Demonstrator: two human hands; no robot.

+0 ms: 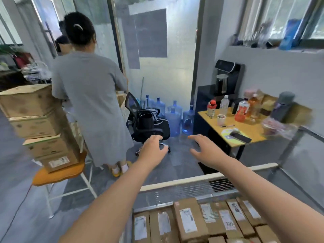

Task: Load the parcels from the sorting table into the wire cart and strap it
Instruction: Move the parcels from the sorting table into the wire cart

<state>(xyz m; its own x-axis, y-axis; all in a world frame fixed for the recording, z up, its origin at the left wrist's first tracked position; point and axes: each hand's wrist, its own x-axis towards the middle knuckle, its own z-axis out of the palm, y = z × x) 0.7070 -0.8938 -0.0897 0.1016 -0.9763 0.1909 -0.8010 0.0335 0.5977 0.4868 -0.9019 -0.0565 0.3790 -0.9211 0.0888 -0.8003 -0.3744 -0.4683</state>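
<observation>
Several brown cardboard parcels (191, 220) with white labels stand packed side by side in the wire cart (184, 183) at the bottom right. Its pale top rail runs across in front of me. Both my arms reach forward over the cart into the air. My left hand (154, 148) is empty, with its fingers loosely bent downward. My right hand (205, 148) is spread, palm down, and holds nothing. Neither hand touches the cart or a parcel. No strap is in view.
A person in a grey dress (91, 106) stands at the left with their back to me. Stacked cartons (40, 123) sit on an orange stool (57, 172). Ahead are a black office chair (145, 121), water jugs (175, 116) and a yellow table (245, 130) with bottles.
</observation>
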